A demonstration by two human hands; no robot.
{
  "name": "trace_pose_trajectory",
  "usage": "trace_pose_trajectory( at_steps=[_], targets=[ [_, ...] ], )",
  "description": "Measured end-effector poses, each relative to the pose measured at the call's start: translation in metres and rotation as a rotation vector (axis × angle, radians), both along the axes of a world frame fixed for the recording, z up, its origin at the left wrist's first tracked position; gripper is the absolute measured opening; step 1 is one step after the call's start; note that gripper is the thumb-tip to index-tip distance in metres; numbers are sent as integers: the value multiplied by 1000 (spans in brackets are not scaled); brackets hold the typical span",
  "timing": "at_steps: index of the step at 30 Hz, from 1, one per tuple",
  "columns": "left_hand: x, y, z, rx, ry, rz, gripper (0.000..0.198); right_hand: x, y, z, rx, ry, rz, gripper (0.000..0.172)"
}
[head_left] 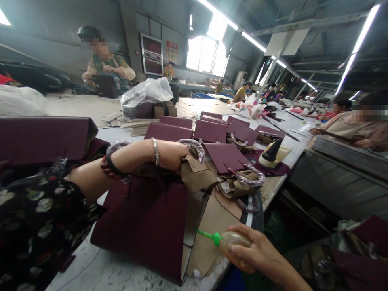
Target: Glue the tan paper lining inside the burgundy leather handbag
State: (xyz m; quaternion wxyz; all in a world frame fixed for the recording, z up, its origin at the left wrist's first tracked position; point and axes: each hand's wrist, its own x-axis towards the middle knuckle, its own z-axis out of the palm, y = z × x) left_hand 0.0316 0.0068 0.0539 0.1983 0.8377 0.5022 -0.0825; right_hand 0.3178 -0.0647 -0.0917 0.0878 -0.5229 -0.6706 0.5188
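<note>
"What is in the middle?"

"A dark red bag [142, 230], on the near end of the tabletop [100, 266]."

"And the hands?"

"The left hand [174, 155] is at the bag's top, closed on its brown lining [198, 176]; the fingertips are hidden. The right hand [254, 248], just right of the bag, is wrapped around a squeeze bottle [228, 244]. Its green nozzle [216, 238] points toward the bag's side opening."

"What lies around the bag?"

"Beyond it, more dark red bags [226, 157] with plastic-wrapped handles. Past those on the right, a pale container [279, 155] with a black cone-shaped tip. Farther behind, a clear plastic sack [147, 95] and a co-worker [110, 70] holding something dark."
</note>
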Motion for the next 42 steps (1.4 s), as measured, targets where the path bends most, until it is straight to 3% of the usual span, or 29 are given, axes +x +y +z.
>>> trace_pose_trajectory(
  at_steps=[6, 13, 19, 28, 37, 42],
  targets=[
    [0, -1, 0, -3, 5, 15, 20, 5, 6, 6, 18, 18, -36, 51],
    [0, -1, 1, -7, -6, -13, 18, 3, 2, -7, 42, -24, 19, 50],
    [-1, -2, -1, 14, -14, -5, 14, 11, 8, 1, 47, 32, -70, 50],
    [-4, -4, -3, 42, -73, -40, 21, 5, -2, -16, 20, -14, -13, 49],
    [-3, -7, -1, 10, -51, -31, 16, 5, -2, -9, 52, -16, -12, 49],
    [-4, -12, -1, 12, -56, -35, 16, 3, -7, -18, 74, -3, 24, 46]
  ],
)
